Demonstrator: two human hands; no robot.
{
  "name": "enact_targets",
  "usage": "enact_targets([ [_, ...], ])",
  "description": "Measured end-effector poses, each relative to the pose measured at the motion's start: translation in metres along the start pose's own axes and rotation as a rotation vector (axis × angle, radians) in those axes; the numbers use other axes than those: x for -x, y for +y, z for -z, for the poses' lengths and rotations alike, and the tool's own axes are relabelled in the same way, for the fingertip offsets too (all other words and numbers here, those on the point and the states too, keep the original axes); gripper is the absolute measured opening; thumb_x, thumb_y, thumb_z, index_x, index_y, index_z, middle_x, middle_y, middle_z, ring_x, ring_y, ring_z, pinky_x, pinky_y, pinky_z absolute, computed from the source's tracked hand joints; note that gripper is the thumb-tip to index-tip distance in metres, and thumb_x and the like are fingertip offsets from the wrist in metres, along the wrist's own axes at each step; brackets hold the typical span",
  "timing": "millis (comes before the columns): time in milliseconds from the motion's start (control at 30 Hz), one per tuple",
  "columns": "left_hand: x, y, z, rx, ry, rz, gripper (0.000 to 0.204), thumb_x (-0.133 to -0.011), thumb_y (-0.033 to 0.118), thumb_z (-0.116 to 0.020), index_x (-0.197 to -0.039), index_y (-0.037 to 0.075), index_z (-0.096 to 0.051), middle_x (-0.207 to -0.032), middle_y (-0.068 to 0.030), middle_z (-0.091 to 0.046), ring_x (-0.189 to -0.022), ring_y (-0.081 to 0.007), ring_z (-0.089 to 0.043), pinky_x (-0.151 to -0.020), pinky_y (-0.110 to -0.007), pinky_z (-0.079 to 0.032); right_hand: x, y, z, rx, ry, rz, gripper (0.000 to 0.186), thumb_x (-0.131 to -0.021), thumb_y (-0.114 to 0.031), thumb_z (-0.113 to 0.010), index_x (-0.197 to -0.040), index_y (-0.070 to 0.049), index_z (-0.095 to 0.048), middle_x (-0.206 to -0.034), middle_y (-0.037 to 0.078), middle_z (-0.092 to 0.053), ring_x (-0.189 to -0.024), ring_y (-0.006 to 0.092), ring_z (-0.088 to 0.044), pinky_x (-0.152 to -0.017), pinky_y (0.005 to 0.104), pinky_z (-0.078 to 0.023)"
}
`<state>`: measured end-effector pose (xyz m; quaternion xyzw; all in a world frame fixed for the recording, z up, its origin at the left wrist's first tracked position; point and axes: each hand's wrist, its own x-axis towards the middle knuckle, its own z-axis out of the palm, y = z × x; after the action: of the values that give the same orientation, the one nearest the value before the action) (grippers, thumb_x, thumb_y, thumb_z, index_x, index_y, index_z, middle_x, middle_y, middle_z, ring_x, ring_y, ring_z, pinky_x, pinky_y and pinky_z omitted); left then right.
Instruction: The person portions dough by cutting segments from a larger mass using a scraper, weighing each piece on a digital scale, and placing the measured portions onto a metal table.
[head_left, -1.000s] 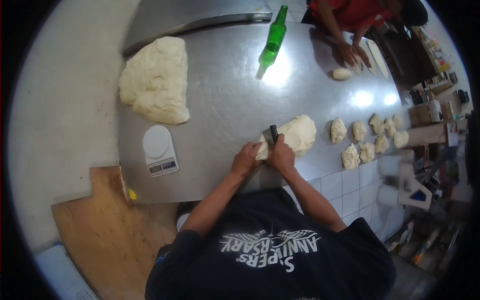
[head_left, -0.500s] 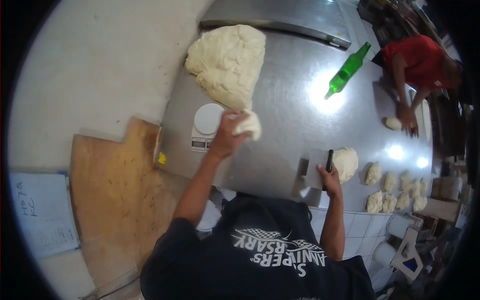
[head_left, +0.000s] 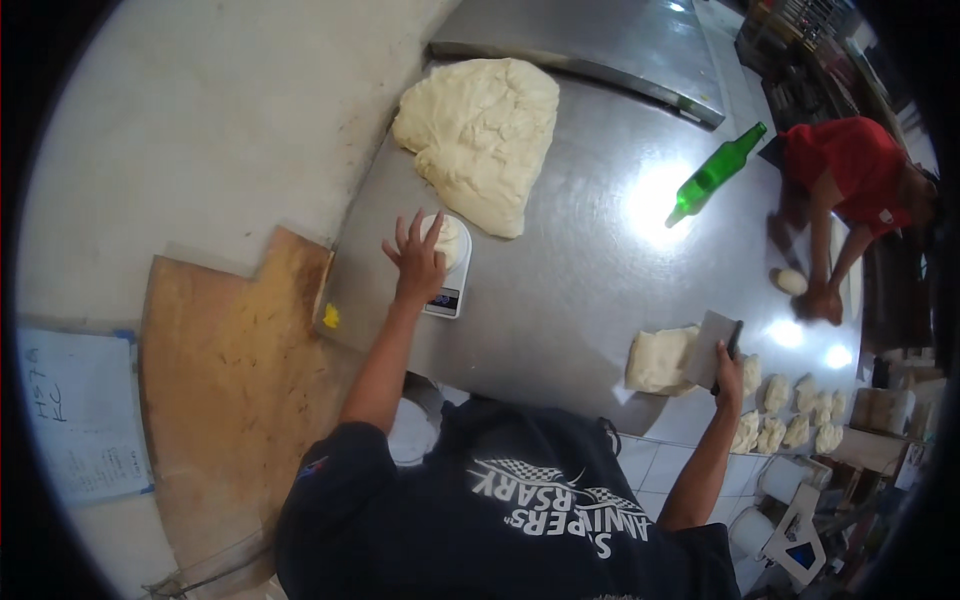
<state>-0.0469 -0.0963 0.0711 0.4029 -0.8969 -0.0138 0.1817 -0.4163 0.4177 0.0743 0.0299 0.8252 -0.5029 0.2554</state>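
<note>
With fingers spread, my left hand [head_left: 417, 258] rests against a piece of dough [head_left: 446, 240] on the white kitchen scale [head_left: 447, 302], partly covering it. Just beyond the scale sits a large mass of pale dough [head_left: 485, 130]. My right hand [head_left: 729, 378] is closed round the black handle of a metal dough scraper [head_left: 708, 345], its blade standing at the right side of a medium dough lump [head_left: 660, 362]. Further right, several small dough pieces [head_left: 776, 393] are set out in rows on the steel table [head_left: 540, 300].
A green glass bottle [head_left: 715, 175] lies at the far right of the table. Behind it, a co-worker in a red shirt [head_left: 848, 165] has both hands on the table near a dough ball [head_left: 791, 281]. A raised steel surface [head_left: 590, 45] borders the far edge.
My left hand has brought the dough piece onto the scale and spread its fingers. My right hand has moved the scraper to the right side of the medium lump.
</note>
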Motion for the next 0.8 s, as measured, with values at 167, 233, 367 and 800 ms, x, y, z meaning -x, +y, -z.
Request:
enact_targets([
  [167,0.077,0.080,-0.028,0.492,-0.071,-0.158,0.054,-0.082,0.016,-0.071,-0.136,0.015,-0.066,-0.149,-0.0136,-0.053,-0.145,-0.0410,-0.037,-0.122,-0.061,-0.021,-0.051,0.045,0.021,-0.069,-0.069,-0.168,0.052,-0.099,-0.045,-0.071,-0.131,-0.003,-0.064,-0.114,0.006,-0.068,-0.099,0.0185,-0.064,-0.088,0.0348,-0.053],
  [233,0.104,0.120,-0.029,0.609,-0.090,-0.326,0.050,-0.082,0.016,-0.074,-0.132,0.014,-0.068,-0.143,-0.0144,-0.057,-0.140,-0.0383,-0.046,-0.122,-0.057,-0.027,-0.054,0.046,0.019,-0.172,-0.125,-0.172,0.050,-0.100,-0.044,-0.070,-0.130,-0.004,-0.065,-0.114,0.006,-0.069,-0.099,0.0190,-0.066,-0.088,0.0354,-0.054],
  [367,0.147,0.168,-0.066,0.897,-0.504,-0.420,0.053,-0.083,0.018,-0.078,-0.134,0.011,-0.066,-0.139,-0.0173,-0.060,-0.137,-0.0388,-0.049,-0.120,-0.053,-0.035,-0.038,0.036,0.007,-0.490,-0.313,-0.244,0.044,-0.102,-0.039,-0.068,-0.130,-0.005,-0.065,-0.114,0.007,-0.073,-0.097,0.0216,-0.071,-0.087,0.0373,-0.058],
  [800,0.176,0.205,-0.065,0.946,-0.539,-0.441,0.112,-0.075,0.045,-0.091,-0.161,0.006,-0.031,-0.155,-0.0239,-0.045,-0.145,-0.0425,-0.041,-0.121,-0.050,-0.034,0.192,-0.138,-0.104,-0.929,-0.574,-0.096,0.036,-0.109,-0.031,-0.057,-0.124,0.001,-0.063,-0.111,0.016,-0.074,-0.095,0.0281,-0.075,-0.079,0.0383,-0.064],
])
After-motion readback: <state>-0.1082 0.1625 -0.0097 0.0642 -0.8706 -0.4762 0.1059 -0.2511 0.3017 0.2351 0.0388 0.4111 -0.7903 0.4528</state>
